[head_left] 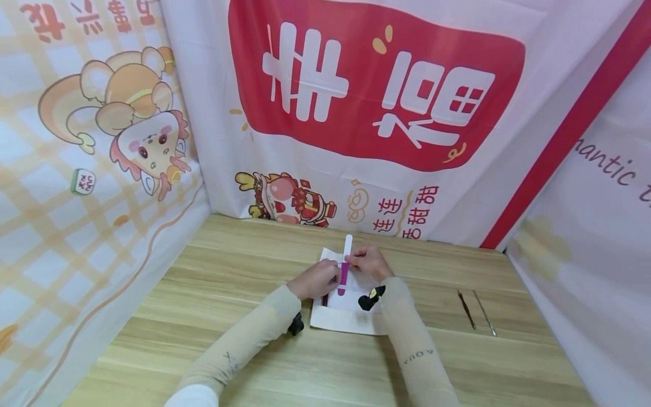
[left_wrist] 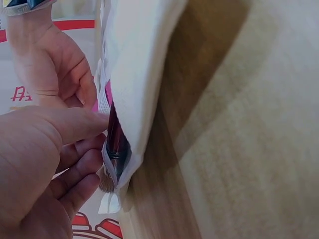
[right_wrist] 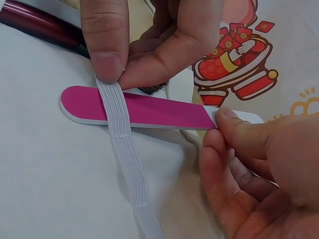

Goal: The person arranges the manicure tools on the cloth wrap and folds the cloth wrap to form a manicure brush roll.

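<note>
One pink-and-white nail file is pinched near its middle by the right hand, while a white elastic band is pinched by the left hand, just left of the file. The file is seen beneath that band, over white cloth, its long axis across the elastic, its white end pointed toward the printed backdrop, its rounded pink end the opposite way.

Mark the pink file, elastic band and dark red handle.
Pink file point(right_wrist: 162, 111), right wrist view: its pink face.
Elastic band point(right_wrist: 127, 157), right wrist view: middle stretch.
Dark red handle point(right_wrist: 45, 27), right wrist view: its shaft.
</note>
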A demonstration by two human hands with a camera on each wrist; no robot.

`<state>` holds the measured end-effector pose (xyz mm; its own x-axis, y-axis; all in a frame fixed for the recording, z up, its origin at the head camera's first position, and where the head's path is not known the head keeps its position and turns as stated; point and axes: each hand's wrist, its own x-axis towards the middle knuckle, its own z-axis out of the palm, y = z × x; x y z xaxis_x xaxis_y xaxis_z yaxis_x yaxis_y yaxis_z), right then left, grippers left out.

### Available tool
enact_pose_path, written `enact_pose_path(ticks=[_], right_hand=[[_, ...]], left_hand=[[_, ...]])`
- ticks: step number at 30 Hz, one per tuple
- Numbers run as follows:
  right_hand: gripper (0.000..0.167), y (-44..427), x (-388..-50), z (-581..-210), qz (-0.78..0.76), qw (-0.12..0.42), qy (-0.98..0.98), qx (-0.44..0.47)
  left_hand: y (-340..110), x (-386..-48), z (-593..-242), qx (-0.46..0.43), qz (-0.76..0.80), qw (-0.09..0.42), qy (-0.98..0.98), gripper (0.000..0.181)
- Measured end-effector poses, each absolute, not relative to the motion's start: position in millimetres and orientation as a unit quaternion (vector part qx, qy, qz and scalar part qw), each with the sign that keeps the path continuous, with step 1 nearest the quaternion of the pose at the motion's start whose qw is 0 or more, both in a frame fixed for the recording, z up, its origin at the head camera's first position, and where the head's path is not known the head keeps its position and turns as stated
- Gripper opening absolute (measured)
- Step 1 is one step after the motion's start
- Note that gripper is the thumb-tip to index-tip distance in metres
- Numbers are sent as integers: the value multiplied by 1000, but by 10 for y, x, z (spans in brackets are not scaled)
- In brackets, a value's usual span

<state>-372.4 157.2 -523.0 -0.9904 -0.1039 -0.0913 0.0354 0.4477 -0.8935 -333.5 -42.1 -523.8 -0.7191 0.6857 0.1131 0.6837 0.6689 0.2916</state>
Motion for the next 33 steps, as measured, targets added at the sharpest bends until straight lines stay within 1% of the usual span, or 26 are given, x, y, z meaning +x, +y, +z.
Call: enact_pose_path(ticks=[5, 15, 25, 28, 30, 31, 33], right_hand=[[16, 1604, -3683, -5219, -503, 90, 859, -30], [9, 1630, -3620, -5155, -463, 182, 867, -7], [15, 1635, -3581, -5103, -484, 248, 839, -11], [14, 1630, -3576, -5078, -470, 253, 845, -10], [16, 1621, -3580, -5052, -443, 246, 862, -10], [17, 1615, -3584, -5035, -427, 237, 873, -16], [18, 1602, -3610, -5001, -389, 201, 898, -38]], left_hand=[[-421, -3327, -5217, 372, 154, 5, 915, 7], [-411, -3300, -5202, 350, 153, 18, 924, 5], [-405, -3321, -5218, 349, 138, 4, 927, 5], [-399, -3317, -5215, 349, 140, 6, 927, 5], [-395, -3309, -5211, 352, 143, 7, 925, 6], [-393, -3304, -5208, 354, 144, 8, 924, 6], [-389, -3294, -5197, 357, 144, 10, 923, 6]])
